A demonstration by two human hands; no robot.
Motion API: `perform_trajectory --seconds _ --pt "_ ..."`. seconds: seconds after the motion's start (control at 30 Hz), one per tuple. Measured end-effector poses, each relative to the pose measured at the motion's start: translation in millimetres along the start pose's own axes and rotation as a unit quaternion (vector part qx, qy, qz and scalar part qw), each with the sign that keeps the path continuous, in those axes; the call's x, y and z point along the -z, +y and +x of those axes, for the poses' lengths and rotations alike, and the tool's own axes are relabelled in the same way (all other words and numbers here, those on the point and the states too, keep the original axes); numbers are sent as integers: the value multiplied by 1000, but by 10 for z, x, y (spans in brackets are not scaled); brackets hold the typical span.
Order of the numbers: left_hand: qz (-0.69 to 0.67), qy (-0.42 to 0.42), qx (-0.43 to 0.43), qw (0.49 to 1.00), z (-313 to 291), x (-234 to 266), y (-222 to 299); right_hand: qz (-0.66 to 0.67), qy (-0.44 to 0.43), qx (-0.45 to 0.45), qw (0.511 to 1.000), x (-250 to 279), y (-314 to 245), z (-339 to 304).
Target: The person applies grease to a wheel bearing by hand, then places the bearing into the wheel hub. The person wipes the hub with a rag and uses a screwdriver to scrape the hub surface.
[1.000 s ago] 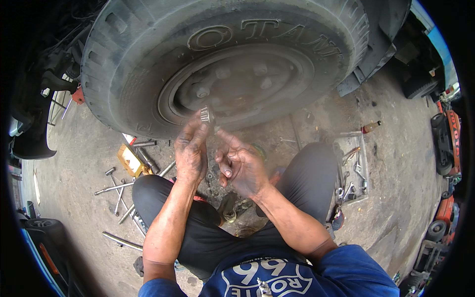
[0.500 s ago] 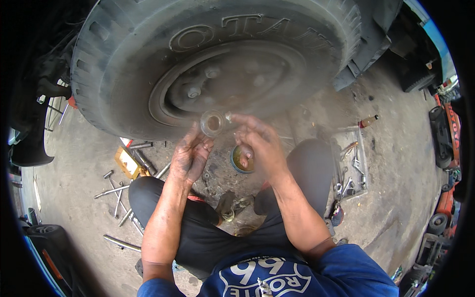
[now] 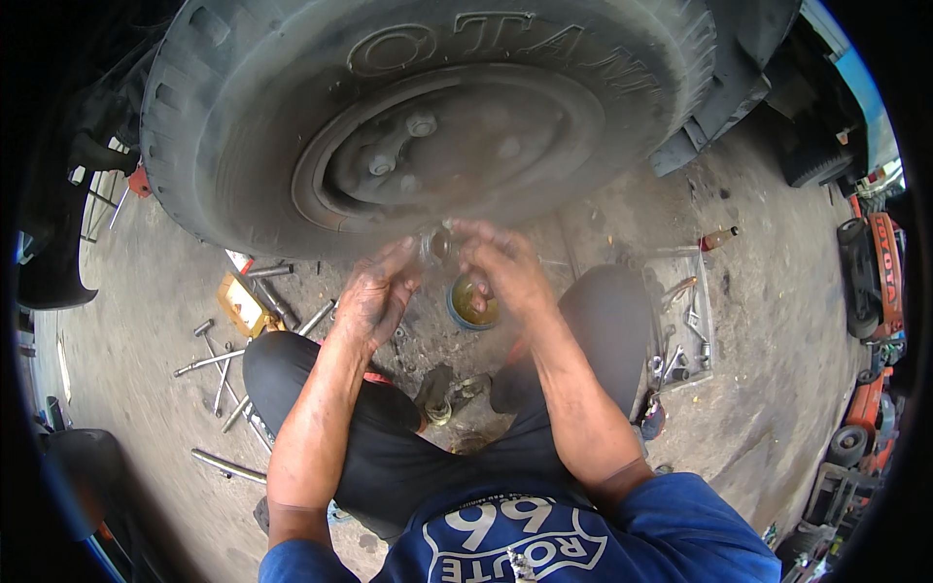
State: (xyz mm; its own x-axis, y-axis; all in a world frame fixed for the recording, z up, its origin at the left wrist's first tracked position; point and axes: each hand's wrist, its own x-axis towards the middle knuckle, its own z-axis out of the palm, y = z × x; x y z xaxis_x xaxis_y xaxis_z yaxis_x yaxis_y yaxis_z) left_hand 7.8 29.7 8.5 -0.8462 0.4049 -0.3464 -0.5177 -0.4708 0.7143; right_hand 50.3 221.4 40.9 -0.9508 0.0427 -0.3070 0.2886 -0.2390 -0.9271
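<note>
My left hand [image 3: 374, 291] grips a small round metal ring [image 3: 435, 249] by its left side, between thumb and fingers, just in front of the tyre. From the other side my right hand [image 3: 505, 272] meets the ring with its index finger and thumb, the remaining fingers curled in. A pale dab shows by the right index fingertip. Both hands are slightly blurred. Below the right hand stands a blue-rimmed round tin [image 3: 470, 325] holding yellowish-green grease or oil, partly hidden by the fingers. The large dusty tyre [image 3: 233, 146] with its bolted wheel hub [image 3: 457, 146] stands right ahead.
Wrenches and bars [image 3: 228, 466] lie on the floor at the left, near a yellow box [image 3: 241, 305]. A metal tray [image 3: 708, 330] of tools sits to the right, with a bottle [image 3: 719, 238] beside it. Vehicles stand along both edges.
The ring has turned from facing me to a more edge-on tilt and moved slightly right. My right fingertips have come in from beside the ring onto its edge.
</note>
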Motion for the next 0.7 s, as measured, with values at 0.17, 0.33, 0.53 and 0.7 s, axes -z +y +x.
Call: perform_trajectory --seconds 0.17,0.33,0.53,0.7 --pt "9 -1 17 1000 -39 -31 29 -47 -1 14 999 -4 7 -9" --pt "27 -6 47 999 -48 -10 39 -143 6 64 988 -21 73 36" --pt "-3 38 74 997 -48 0 34 -308 -4 250 918 -13 150 95" --pt "3 37 98 995 -33 39 58 -362 -27 293 885 17 79 51"
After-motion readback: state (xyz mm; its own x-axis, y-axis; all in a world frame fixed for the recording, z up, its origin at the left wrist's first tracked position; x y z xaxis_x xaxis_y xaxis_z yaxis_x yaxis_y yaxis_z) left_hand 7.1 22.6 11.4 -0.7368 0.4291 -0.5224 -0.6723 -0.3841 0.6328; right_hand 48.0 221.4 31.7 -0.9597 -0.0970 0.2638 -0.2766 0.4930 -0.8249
